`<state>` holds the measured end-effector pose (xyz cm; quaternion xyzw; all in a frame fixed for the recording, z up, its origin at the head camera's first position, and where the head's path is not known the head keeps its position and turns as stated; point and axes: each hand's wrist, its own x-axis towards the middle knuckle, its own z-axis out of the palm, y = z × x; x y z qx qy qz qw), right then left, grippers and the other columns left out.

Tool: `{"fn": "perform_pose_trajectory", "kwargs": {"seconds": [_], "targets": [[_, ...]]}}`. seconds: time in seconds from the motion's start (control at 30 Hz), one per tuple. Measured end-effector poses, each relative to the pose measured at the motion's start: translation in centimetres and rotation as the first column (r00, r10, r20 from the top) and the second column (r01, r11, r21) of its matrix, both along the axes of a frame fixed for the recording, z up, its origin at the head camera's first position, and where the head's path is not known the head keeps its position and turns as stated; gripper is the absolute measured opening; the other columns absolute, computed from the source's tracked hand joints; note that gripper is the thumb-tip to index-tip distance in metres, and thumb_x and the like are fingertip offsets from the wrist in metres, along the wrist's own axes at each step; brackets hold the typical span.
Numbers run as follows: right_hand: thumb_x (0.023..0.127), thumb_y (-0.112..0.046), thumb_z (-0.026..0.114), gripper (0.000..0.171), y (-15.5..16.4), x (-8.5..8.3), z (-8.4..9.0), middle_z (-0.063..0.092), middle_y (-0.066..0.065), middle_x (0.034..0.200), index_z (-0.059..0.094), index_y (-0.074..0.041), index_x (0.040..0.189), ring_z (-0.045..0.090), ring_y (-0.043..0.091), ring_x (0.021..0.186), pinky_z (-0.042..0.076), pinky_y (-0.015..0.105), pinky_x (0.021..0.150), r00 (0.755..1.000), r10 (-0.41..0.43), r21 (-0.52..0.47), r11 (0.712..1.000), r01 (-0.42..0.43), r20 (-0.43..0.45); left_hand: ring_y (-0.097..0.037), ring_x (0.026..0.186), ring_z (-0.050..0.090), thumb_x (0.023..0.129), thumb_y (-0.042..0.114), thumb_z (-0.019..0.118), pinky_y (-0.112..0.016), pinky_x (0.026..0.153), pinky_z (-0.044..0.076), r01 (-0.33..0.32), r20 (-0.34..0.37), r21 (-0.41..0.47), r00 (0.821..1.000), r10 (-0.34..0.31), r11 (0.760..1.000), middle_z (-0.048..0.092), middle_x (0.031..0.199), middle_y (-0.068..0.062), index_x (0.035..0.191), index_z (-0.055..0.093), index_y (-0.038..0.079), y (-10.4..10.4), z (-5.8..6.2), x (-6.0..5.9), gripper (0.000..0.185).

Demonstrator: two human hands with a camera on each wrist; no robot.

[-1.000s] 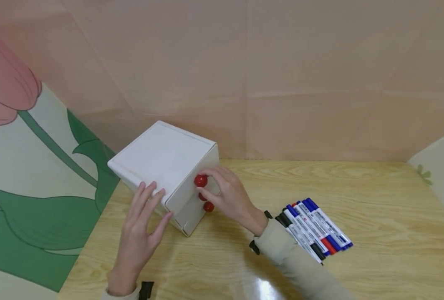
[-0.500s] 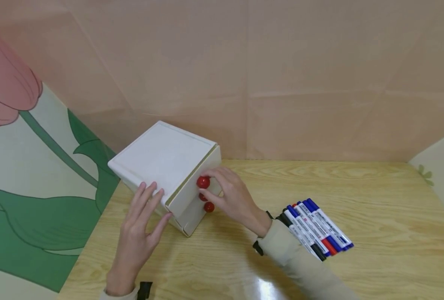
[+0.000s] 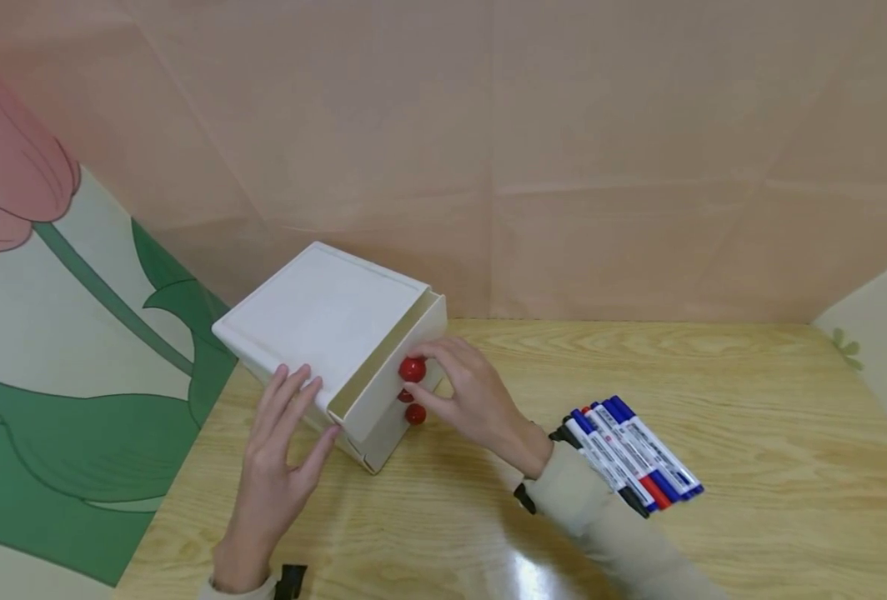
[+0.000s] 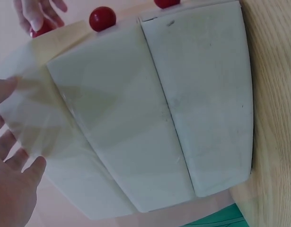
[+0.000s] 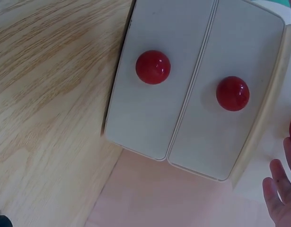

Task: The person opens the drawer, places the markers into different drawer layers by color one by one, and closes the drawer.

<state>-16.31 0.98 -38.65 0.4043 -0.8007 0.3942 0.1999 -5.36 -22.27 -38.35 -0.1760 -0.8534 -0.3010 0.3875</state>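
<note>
fingers of the right hand (image 3: 481, 404) closed in a pinch, thumb and index on the top red knob (image 3: 412, 369). knob sits on the front of the top drawer (image 3: 372, 404), which is partway out; narrow gap visible behind its front panel. middle knob (image 5: 233, 93) and bottom knob (image 5: 153, 67) sit on drawers that are in, fronts flush. all part of the white drawer box (image 3: 323, 308), upright at an angle, left of centre on the wood-grain table (image 3: 789, 417). left hand (image 3: 271, 467): fingers spread, mostly straight, gripping nothing, tips at the box's near side by the top edge. markers (image 3: 631, 454) lie side by side right of the box, well apart from it. pink backdrop (image 3: 638, 167) behind, green leaf print (image 3: 83, 442) at left.
</note>
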Motion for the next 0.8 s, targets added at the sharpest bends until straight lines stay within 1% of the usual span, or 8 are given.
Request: {"fn": "perform_pose_trajectory", "kwargs": {"seconds": [0.17,0.3,0.47,0.6,0.8], "targets": [[0.086,-0.019,0.078,0.036,0.4,0.2,0.0,0.069,0.005,0.115,0.064,-0.007,0.117,0.063,0.019,0.11,0.055,0.036,0.1,1.0,0.005,0.002,1.0,-0.005,0.0,-0.038,0.144,0.036,0.098,0.039,0.058,-0.032,0.127,0.024,0.005,-0.013,-0.005,1.0,-0.005,1.0,0.053,0.143,-0.025,0.137,0.053,-0.006,0.0,0.0,0.0,0.06],[0.086,-0.019,0.077,0.035,0.7,0.3,0.0,0.069,0.005,0.115,0.064,-0.007,0.117,0.062,0.019,0.111,0.055,0.037,0.1,1.0,0.011,0.002,1.0,-0.011,0.009,-0.035,0.146,0.035,0.098,0.04,0.058,-0.031,0.127,0.025,0.006,-0.01,0.005,1.0,-0.006,1.0,0.052,0.143,-0.026,0.138,0.052,-0.006,-0.1,-0.1,0.0,0.061],[0.086,-0.02,0.077,0.035,1.0,0.3,0.0,0.069,0.004,0.114,0.064,-0.007,0.116,0.061,0.018,0.11,0.055,0.036,0.1,1.0,0.01,0.004,1.0,-0.01,-0.002,-0.031,0.147,0.035,0.096,0.042,0.059,-0.03,0.127,0.024,0.006,0.007,0.034,1.0,-0.006,0.999,0.052,0.143,-0.025,0.138,0.053,-0.005,-0.2,-0.2,-0.1,0.063],[0.085,-0.02,0.078,0.036,1.2,0.4,0.0,0.069,0.004,0.113,0.065,-0.007,0.116,0.062,0.018,0.109,0.055,0.036,0.098,1.0,0.007,-0.002,1.0,-0.007,-0.021,-0.031,0.147,0.034,0.096,0.041,0.06,-0.031,0.127,0.024,0.011,0.013,0.052,1.0,-0.011,0.999,0.052,0.143,-0.025,0.137,0.053,-0.005,-0.2,-0.1,-0.1,0.062],[0.086,-0.021,0.077,0.036,1.3,0.4,0.0,0.069,0.004,0.114,0.064,-0.007,0.116,0.062,0.019,0.11,0.054,0.036,0.099,1.0,0.006,0.003,1.0,-0.006,-0.029,-0.027,0.149,0.032,0.096,0.042,0.059,-0.029,0.127,0.022,0.001,0.056,0.085,0.998,-0.006,0.996,0.051,0.145,-0.023,0.138,0.053,-0.003,0.0,0.0,0.1,0.063]]}}
